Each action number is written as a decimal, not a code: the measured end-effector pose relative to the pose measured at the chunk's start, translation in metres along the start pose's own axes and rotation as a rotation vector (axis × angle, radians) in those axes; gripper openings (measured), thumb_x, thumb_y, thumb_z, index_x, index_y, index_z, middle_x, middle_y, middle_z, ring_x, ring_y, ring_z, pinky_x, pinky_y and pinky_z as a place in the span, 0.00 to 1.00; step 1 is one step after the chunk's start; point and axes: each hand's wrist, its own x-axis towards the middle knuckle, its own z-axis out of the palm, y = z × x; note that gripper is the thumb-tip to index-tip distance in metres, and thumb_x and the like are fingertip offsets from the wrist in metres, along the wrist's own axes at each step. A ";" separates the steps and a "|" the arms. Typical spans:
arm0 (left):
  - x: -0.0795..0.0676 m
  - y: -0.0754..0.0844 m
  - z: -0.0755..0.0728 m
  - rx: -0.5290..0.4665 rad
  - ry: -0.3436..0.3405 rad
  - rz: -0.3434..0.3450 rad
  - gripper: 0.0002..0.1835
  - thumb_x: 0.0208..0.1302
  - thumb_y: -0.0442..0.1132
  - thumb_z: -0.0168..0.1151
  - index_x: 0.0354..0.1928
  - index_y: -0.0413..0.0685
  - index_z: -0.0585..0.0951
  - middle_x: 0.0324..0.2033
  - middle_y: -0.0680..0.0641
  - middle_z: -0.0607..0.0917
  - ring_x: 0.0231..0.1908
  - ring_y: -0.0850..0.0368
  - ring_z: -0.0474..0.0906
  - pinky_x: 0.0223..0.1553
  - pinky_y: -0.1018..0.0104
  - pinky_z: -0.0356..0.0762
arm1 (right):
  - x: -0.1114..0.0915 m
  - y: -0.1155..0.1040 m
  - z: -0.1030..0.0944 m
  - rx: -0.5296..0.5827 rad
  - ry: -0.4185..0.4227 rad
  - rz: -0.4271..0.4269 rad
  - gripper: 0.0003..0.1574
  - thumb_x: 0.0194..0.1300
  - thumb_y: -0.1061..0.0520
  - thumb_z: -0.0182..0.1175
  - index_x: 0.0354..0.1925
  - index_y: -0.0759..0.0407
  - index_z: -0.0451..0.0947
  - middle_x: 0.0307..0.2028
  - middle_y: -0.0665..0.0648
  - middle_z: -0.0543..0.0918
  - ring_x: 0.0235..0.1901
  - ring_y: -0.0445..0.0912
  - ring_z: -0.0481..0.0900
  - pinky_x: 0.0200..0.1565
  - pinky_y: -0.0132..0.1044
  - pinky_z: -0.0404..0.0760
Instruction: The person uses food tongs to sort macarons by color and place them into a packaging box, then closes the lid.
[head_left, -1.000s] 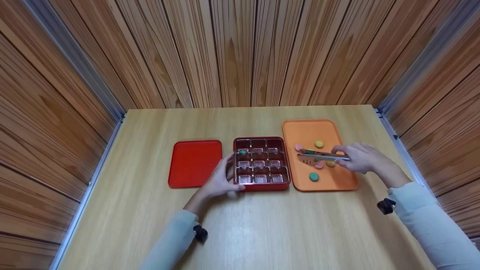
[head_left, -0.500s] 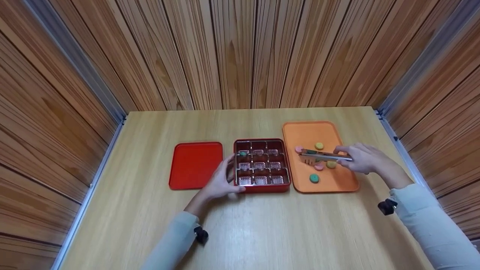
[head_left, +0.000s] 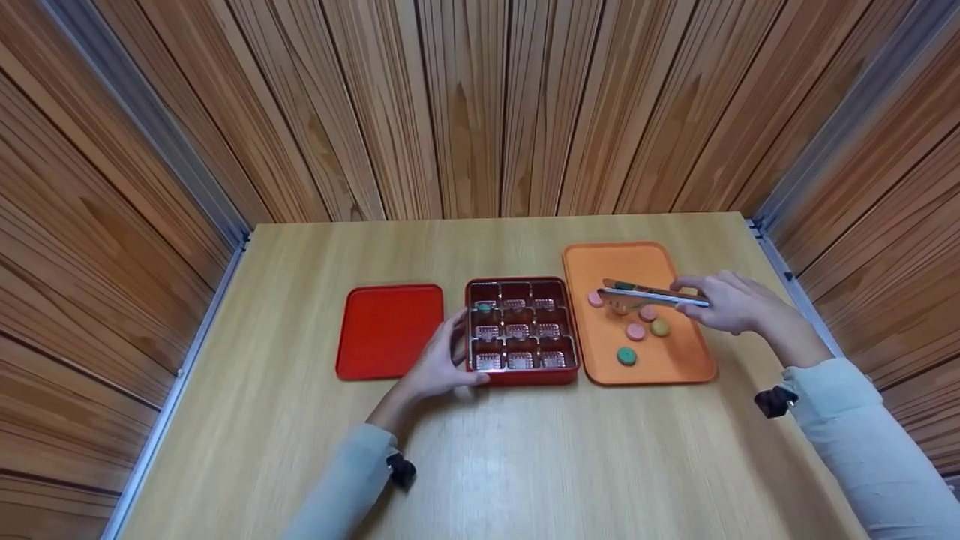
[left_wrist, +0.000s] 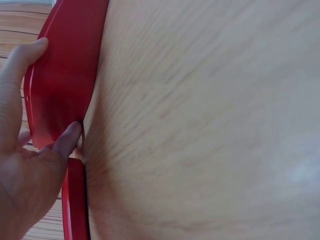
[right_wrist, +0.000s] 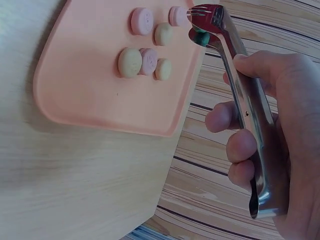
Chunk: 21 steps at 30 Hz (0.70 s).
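Tongs [right_wrist: 255,115] raised: shiny, w/ green pc [right_wrist: 201,38]; R hand [head_left: 726,301] grips 'em, L hand [head_left: 439,366] holds box [head_left: 523,378].

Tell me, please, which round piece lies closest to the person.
The green piece lying on the orange tray; every other piece is farther back, even the green one in the tongs.

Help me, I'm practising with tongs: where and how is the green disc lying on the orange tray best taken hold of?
Probably pinch the green disc by opposite sides of its rim, coming from above and the near side: it looks flat, round face up, with bare orange tray around it.
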 end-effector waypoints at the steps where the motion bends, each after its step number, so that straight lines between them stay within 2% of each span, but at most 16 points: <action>1: 0.000 0.000 0.000 -0.006 -0.001 0.006 0.70 0.55 0.42 0.91 0.91 0.50 0.52 0.87 0.36 0.62 0.90 0.36 0.56 0.93 0.38 0.52 | 0.000 -0.001 0.000 0.003 0.000 0.004 0.27 0.84 0.45 0.62 0.72 0.56 0.79 0.30 0.53 0.81 0.18 0.44 0.75 0.20 0.33 0.73; 7: 0.001 -0.002 0.000 -0.028 -0.005 0.034 0.70 0.54 0.38 0.91 0.91 0.46 0.52 0.87 0.33 0.62 0.89 0.33 0.56 0.92 0.38 0.54 | 0.005 -0.007 -0.006 -0.029 0.027 -0.007 0.28 0.83 0.45 0.63 0.72 0.56 0.79 0.30 0.54 0.80 0.19 0.45 0.73 0.21 0.34 0.68; 13: 0.000 -0.001 -0.001 0.016 0.000 -0.001 0.70 0.55 0.43 0.91 0.92 0.52 0.52 0.88 0.37 0.61 0.90 0.36 0.55 0.93 0.35 0.51 | 0.014 -0.020 -0.014 -0.050 0.048 -0.027 0.29 0.84 0.44 0.62 0.73 0.56 0.79 0.29 0.54 0.79 0.20 0.45 0.72 0.22 0.34 0.66; 21: 0.001 -0.001 -0.001 0.023 -0.002 0.020 0.69 0.55 0.44 0.91 0.91 0.49 0.53 0.88 0.36 0.63 0.89 0.36 0.58 0.93 0.35 0.51 | 0.030 -0.041 -0.020 -0.069 0.067 -0.061 0.28 0.83 0.45 0.63 0.72 0.55 0.80 0.27 0.52 0.78 0.20 0.45 0.70 0.24 0.35 0.64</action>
